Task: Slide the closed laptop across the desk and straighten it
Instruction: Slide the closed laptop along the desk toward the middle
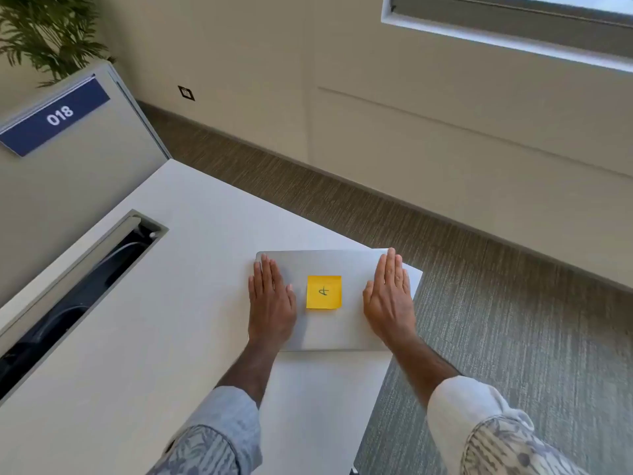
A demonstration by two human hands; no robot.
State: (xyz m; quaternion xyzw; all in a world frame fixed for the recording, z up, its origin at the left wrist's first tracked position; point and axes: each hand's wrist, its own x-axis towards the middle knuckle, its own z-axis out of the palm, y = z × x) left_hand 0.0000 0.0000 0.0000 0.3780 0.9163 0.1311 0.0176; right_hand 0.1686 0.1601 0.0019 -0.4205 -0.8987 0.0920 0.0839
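At the far left, a green leafy plant (44,36) rises behind a grey partition panel (85,159) that carries a dark blue label plate (56,116) printed "018" in white. Just right of it, along the left edge of the white tabletop (137,320), a long rectangular cable slot with a grey metal frame (78,293) lies open, dark cables showing inside. Nothing stands between the slot and the closed silver laptop (325,330), which lies at the tabletop's far right corner, its right far corner reaching out to the tabletop's edge and its sides skewed against that edge. The left hand (272,303) lies flat and open, fingers together, palm down on the lid's left side, gripping nothing. A square yellow sticky note (324,292) sits on the middle of the lid between the two hands, with a handwritten mark I cannot read for certain. The right hand (388,303) presses flat and open on the lid's right side, a ring on one finger. Both sleeves are pale and patterned. Beyond the right edge lies grey-green carpet (513,337).
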